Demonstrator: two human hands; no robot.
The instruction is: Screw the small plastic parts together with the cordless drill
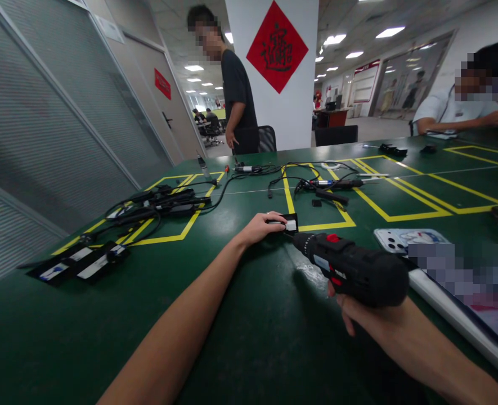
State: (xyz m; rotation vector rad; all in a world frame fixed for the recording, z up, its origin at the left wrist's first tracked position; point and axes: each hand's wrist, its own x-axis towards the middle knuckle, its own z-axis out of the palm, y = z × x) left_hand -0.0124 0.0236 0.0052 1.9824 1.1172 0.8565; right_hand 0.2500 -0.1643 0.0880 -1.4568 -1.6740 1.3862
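Tabletop (pixel 240 337): smooth green surface, semi-gloss, with ceiling lights reflected in it. Marking lines (pixel 400 216): flat yellow tape, slightly shiny. Power screwdriver (pixel 354 270): matt black plastic housing, glossy red plastic switches. Small block (pixel 288 224): black plastic with a white, paper-like label. Cables (pixel 156 205): black rubbery sheath, dull sheen. Phone (pixel 404 239): smooth, glossy back.

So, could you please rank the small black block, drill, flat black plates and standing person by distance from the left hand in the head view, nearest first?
1. small black block, under the left hand.
2. drill, just right, in the right hand.
3. flat black plates, far left on the table.
4. standing person, beyond the table.
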